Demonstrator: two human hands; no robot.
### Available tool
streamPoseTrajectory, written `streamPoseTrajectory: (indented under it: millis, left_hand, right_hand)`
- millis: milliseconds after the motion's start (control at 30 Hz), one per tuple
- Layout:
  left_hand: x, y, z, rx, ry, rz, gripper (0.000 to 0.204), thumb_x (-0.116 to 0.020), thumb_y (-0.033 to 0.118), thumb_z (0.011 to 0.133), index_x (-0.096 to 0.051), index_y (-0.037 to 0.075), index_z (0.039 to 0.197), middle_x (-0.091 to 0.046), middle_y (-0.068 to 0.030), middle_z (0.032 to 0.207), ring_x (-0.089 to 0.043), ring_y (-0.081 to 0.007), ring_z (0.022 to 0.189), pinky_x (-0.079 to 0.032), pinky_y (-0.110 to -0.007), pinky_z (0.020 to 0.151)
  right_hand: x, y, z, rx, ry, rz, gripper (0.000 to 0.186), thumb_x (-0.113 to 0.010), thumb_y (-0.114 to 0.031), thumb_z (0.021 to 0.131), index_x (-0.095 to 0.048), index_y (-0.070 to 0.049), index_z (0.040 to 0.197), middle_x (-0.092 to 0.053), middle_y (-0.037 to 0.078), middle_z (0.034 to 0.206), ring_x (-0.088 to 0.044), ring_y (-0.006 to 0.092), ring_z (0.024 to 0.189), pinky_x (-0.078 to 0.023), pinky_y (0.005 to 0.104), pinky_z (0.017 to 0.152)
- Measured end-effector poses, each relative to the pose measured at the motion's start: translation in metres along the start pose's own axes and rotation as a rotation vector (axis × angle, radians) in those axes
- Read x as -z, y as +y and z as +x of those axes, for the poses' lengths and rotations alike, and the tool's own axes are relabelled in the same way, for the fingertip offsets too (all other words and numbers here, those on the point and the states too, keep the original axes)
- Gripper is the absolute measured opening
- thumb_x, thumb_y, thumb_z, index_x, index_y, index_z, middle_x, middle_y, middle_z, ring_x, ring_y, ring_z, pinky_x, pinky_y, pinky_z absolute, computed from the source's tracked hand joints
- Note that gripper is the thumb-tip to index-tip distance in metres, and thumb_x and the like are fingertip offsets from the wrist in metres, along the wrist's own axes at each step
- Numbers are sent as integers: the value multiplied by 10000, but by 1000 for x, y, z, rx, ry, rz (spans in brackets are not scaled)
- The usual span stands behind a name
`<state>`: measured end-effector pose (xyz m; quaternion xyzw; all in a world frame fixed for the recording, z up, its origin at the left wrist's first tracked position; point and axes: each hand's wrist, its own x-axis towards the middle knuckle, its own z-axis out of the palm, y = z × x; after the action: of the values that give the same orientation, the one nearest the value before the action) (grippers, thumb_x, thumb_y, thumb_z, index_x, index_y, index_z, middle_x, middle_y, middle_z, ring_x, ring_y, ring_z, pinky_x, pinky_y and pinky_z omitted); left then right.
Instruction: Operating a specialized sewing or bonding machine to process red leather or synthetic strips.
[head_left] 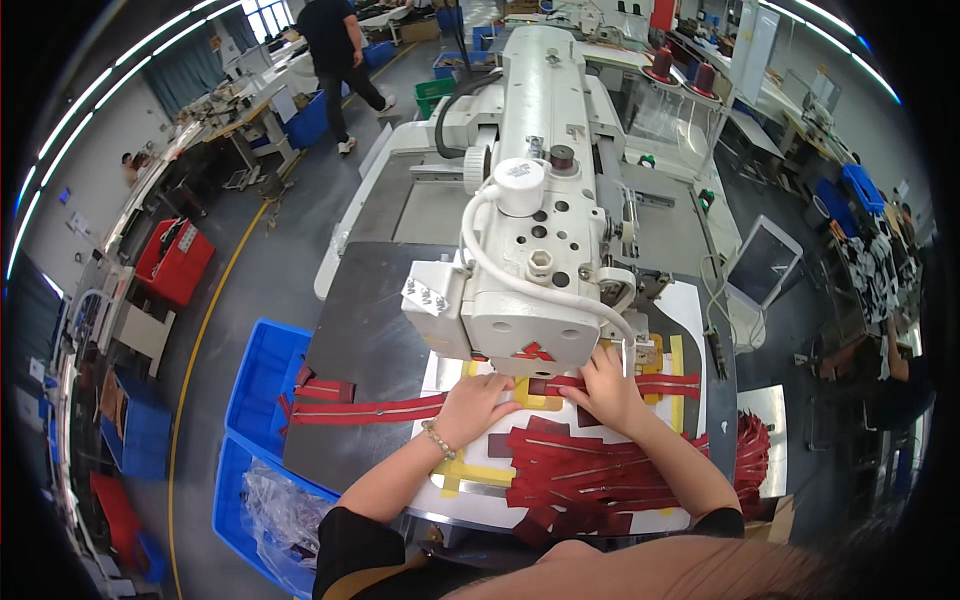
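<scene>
Under the white sewing machine head, my left hand rests over a red zipper strip that stretches leftward, its thumb apart from its bent fingers. My right hand grips another red zipper beside the yellow-taped plate, thumb on the strip; some fingertips are hidden by the machine. A loose pile of red zippers with metal teeth lies nearest my right forearm and spills toward the right edge. A short red piece lies at the left.
Blue bins stand left of the dark tabletop, one holding clear plastic. A tilted screen and thread cones stand at the right. A person in dark clothes walks behind; another person is at far right.
</scene>
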<state>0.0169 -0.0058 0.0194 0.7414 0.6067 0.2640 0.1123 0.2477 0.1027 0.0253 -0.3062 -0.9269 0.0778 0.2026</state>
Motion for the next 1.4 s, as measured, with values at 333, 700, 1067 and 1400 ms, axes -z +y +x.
streamPoseTrajectory:
  millis: [333, 700, 1067, 1400]
  left_hand:
    - [3, -1, -2, 109, 71, -237, 175, -510, 221, 916, -587, 70, 875, -636, -121, 748, -608, -334, 704, -456, -429, 639]
    - [8, -8, 3, -34, 41, -190, 113, -599, 189, 857, -633, 82, 845, -656, -63, 777, -610, -264, 716, -433, -378, 665]
    - [10, 0, -3, -189, 77, 105, 47, -615, 157, 832, -624, 127, 866, -599, -22, 723, -594, -210, 673, -431, -341, 637]
    - [44, 16, -3, -191, 241, -47, 65, -612, 127, 831, -634, 96, 884, -614, -43, 695, -581, -228, 613, -458, -319, 593]
  right_hand:
    - [17, -1, 13, -124, -459, 891, 227, -525, -219, 958, -531, -10, 869, -564, 72, 845, -572, 162, 739, -451, 286, 654]
    - [-15, -13, 32, -149, -291, 513, 388, -595, -340, 880, -675, 24, 772, -616, 195, 637, -602, 337, 604, -479, 395, 602]
    - [35, -41, -9, 156, -153, -140, 140, -624, -206, 795, -578, -109, 705, -533, 44, 547, -582, 167, 520, -432, 311, 477]
    - [84, -87, 9, 369, 49, -97, 218, -636, -200, 803, -498, -106, 663, -461, 8, 549, -512, 134, 479, -351, 287, 471]
